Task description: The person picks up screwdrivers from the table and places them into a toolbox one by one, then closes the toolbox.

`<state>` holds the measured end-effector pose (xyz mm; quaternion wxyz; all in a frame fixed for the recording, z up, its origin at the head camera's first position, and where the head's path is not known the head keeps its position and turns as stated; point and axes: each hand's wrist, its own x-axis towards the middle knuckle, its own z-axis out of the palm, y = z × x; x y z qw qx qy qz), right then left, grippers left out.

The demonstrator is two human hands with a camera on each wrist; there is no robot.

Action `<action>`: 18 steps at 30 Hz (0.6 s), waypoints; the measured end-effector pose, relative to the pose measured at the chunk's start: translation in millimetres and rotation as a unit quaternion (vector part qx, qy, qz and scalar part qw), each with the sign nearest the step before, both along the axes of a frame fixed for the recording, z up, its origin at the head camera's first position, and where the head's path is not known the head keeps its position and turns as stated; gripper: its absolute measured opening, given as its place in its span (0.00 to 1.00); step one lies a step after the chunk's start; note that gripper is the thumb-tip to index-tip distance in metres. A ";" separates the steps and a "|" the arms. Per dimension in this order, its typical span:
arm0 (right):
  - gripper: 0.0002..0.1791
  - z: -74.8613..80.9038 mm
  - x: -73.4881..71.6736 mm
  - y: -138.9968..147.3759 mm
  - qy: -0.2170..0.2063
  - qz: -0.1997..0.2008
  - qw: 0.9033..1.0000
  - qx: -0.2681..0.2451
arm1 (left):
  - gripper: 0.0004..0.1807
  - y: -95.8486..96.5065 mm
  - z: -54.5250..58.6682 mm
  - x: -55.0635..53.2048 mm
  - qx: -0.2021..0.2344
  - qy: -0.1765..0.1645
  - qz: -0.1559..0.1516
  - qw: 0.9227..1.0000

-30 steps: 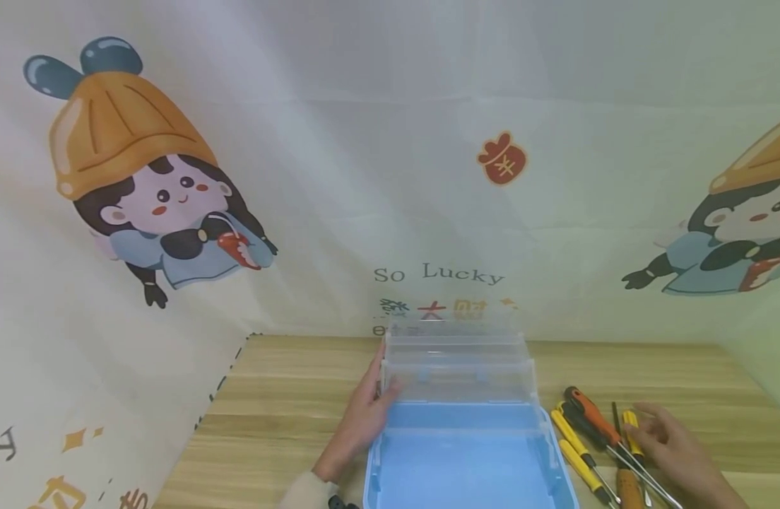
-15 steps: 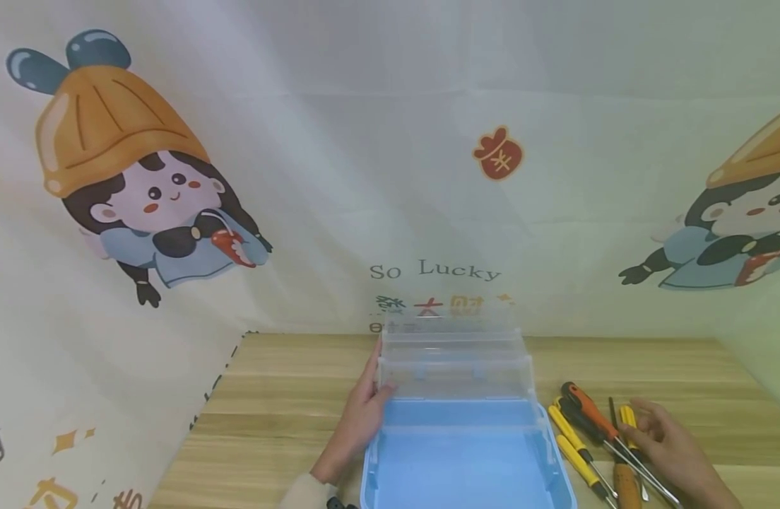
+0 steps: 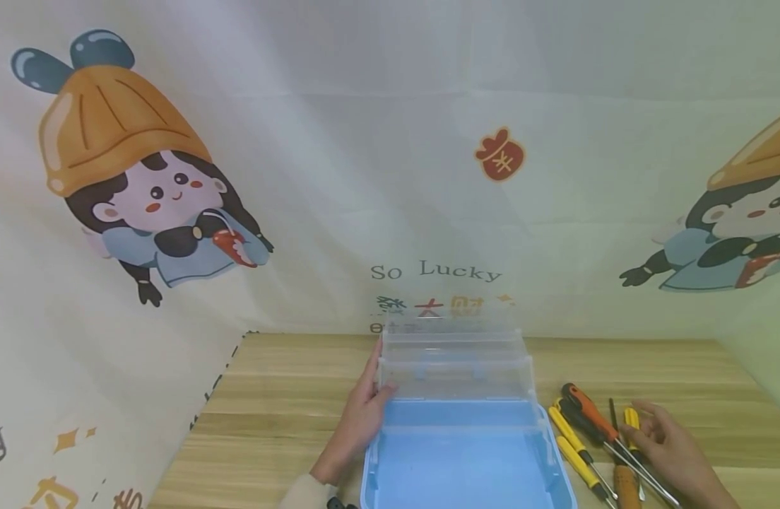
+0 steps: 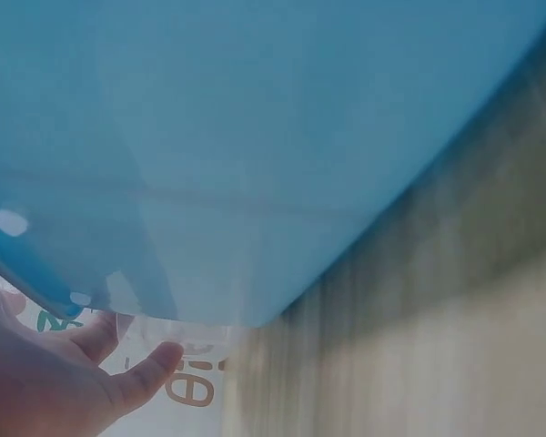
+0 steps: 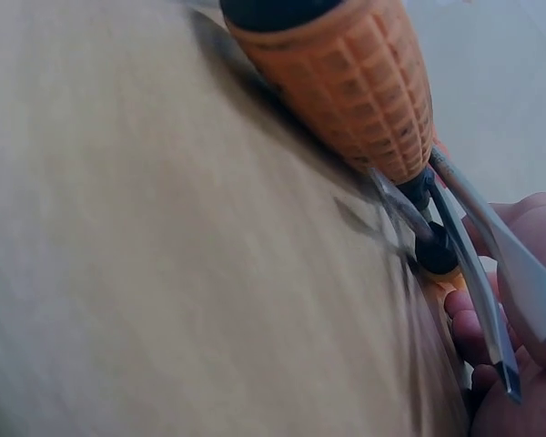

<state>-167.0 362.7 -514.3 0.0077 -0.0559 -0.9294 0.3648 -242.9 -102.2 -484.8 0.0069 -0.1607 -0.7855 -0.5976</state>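
Pale-blue box point(image 3: 460, 466), floor visible, clear lid point(image 3: 456, 384) raised in left hand's point(image 3: 359, 417) grip; right hand point(image 3: 672, 449) pinches yellow-and-black-handled screwdriver point(image 3: 631, 418) at the right of tool pile point(image 3: 597, 416), beside box.

From here I have the box point(image 3: 466, 466) on the desk point(image 3: 269, 403), its lid point(image 3: 456, 385) up at the rear, the left hand point(image 3: 359, 418) on the lid's left edge. Right of the box lie screwdrivers point(image 3: 595, 414), some crossed, the right hand point(image 3: 670, 447) at their right side. Behind the desk hangs cloth point(image 3: 339, 212).
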 end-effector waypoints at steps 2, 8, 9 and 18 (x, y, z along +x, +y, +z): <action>0.40 0.0 0.1 0.0 0.001 0.000 1.000 0.004 | 0.39 -0.3 0.7 0.0 -0.006 0.007 0.002 1.000; 0.39 -0.1 0.6 -1.4 0.003 0.000 1.000 0.002 | 0.42 -1.6 5.0 0.1 -0.019 0.019 0.000 1.000; 0.39 0.0 0.6 -1.7 0.004 0.001 1.000 0.000 | 0.42 -1.7 5.6 0.2 -0.022 0.019 -0.001 1.000; 0.38 1.7 -2.5 -3.8 0.002 0.000 1.000 0.013 | 0.38 -3.3 5.8 -1.2 -0.056 0.038 0.001 0.998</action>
